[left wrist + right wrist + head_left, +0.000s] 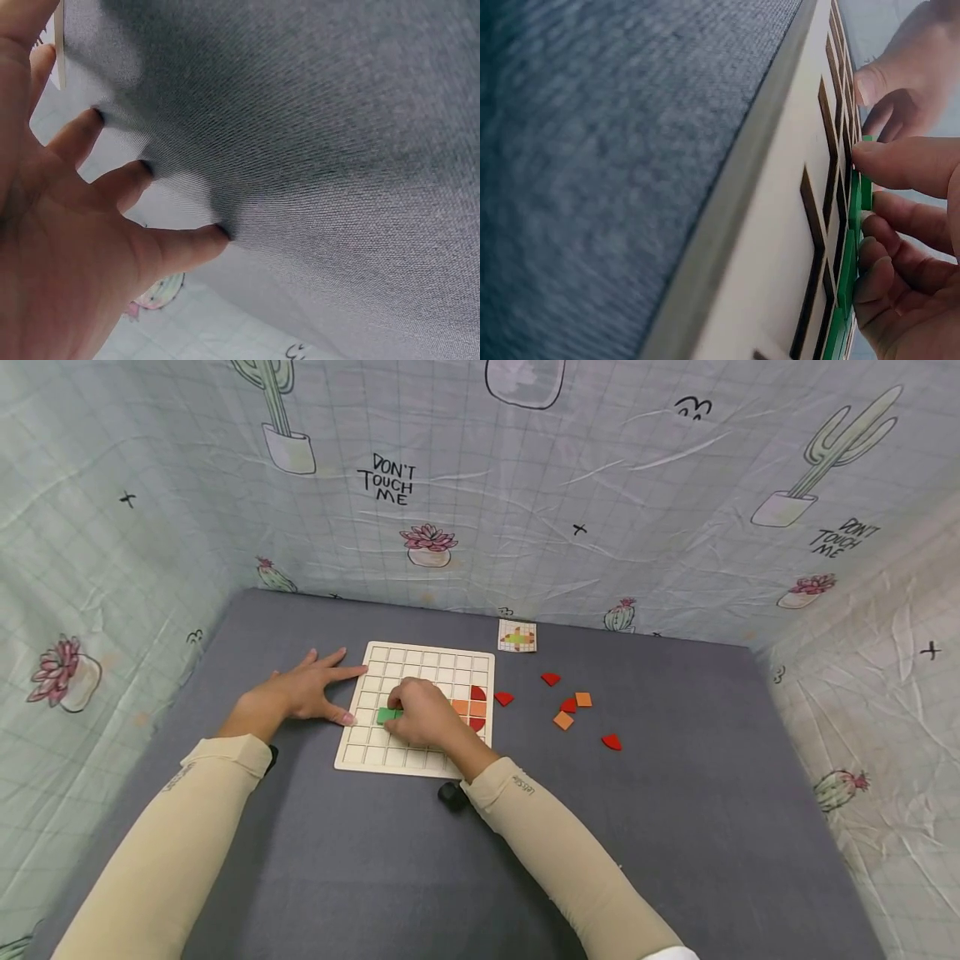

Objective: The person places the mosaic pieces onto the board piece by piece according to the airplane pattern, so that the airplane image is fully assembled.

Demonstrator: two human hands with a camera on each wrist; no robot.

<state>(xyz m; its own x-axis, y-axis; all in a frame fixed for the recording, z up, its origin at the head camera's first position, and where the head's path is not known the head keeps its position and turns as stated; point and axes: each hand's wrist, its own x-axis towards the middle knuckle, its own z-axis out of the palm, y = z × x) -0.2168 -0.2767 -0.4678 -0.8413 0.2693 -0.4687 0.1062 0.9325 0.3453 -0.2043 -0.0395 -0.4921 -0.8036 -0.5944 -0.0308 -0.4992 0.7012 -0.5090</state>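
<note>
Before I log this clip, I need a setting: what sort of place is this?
Probably a makeshift booth: printed cloth on three sides, a grey tabletop and a gridded board.

Cloth [517, 468]: pale, wrinkled, I see it on three sides, printed with potted cacti [291, 449] and "DON'T TOUCH ME".
Table [675, 843]: grey fabric top.
Light: soft.

Backdrop cloth [517, 485] reads "DON'T TOUCH ME" (2x, L & R); sleeves' [566, 860] txt illegible.

Grid board [360, 753] lies on surface [675, 835]; card [517, 637] just beyond its far right corner. Loose squares [582, 699], wedges [611, 742] right of board.
</note>
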